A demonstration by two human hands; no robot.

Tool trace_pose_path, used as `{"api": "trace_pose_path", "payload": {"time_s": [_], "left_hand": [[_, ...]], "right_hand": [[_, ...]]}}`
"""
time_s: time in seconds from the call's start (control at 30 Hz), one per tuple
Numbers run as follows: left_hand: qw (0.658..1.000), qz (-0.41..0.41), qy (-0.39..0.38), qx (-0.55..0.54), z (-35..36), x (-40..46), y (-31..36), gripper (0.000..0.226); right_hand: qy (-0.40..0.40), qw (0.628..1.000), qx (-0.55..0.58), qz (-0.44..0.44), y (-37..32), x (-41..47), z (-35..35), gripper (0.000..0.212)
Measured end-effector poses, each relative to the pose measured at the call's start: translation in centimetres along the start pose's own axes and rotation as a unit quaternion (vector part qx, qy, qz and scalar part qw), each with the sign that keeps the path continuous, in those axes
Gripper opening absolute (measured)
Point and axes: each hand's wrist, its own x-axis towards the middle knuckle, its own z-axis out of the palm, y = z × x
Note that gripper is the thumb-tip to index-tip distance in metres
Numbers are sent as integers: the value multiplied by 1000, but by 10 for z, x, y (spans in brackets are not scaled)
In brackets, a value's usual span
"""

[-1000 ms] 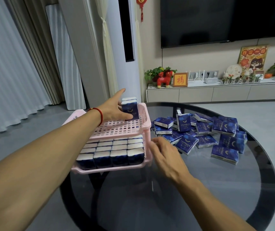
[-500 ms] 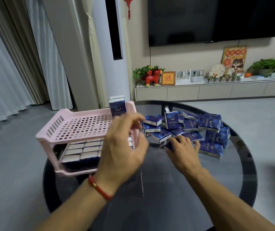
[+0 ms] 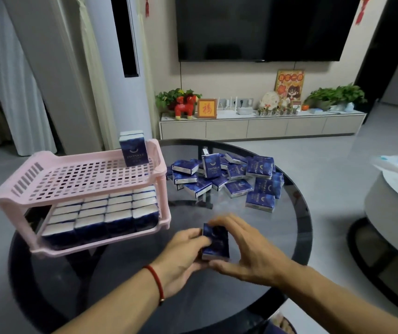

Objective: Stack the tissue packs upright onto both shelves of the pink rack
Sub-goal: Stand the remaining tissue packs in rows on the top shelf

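The pink rack (image 3: 82,179) stands at the left side of the round dark glass table (image 3: 277,237). Its lower shelf is filled with rows of tissue packs (image 3: 101,213), all upright with white tops facing up. The upper shelf holds a single upright pack (image 3: 132,148) at its far right corner, against the shelf wall.

In front of the rack, near the table's front edge, both hands meet around one blue pack (image 3: 215,242). The left hand (image 3: 181,251), with a red cord at the wrist, grips the pack's left side with curled fingers. The right hand (image 3: 248,249) grips the pack from the right, thumb below and fingers bent over the top edge. The pack is upright and slightly blurred; whether it rests on the glass or is lifted clear cannot be determined.

Behind the hands, on the far right part of the table, lies a loose pile of packs (image 3: 229,177). Most lie flat or tilted; one stands upright in the middle of the heap. To the right, apart from the glass table, stands a white round table (image 3: 395,201).
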Motion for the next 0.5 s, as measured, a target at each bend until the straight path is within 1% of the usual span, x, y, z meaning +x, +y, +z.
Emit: {"api": "trace_pose_path", "payload": {"time_s": [0.03,0.07,0.1,0.17,0.2,0.23,0.27,0.33,0.37,0.43,0.47,0.5], "left_hand": [[1000,3,8,9,-1,2,-1,27],[1000,6,20,13,-1,4,-1,27],[999,8,33,12,-1,5,-2,28],[999,10,52,-1,-1,7,-2,31],[998,12,55,-6,-1,8,-2,32],[998,15,57,-9,-1,8,-2,33],[998,18,59,-9,-1,8,-2,34],[998,23,58,-9,-2,5,-2,37],[998,26,56,-10,-3,4,-2,40],[999,31,43,-10,-5,3,-2,49],[999,33,35,-6,-6,3,-2,51],[999,37,31,1,-6,2,-1,51]], "right_hand": [[4,1000,-1,15,4,0,-2,56],[28,999,-9,44,12,2,-5,52],[68,994,-32,85,23,5,-8,49],[137,963,-115,199,51,12,-16,49],[145,942,-159,255,63,14,-18,52],[133,925,-198,295,72,15,-19,54],[104,914,-229,317,78,14,-18,56],[66,912,-262,308,87,12,-15,57],[67,917,-264,290,87,11,-14,54],[74,929,-254,258,84,12,-14,41],[68,936,-238,250,80,11,-16,38],[48,943,-215,249,74,10,-19,39]]}}
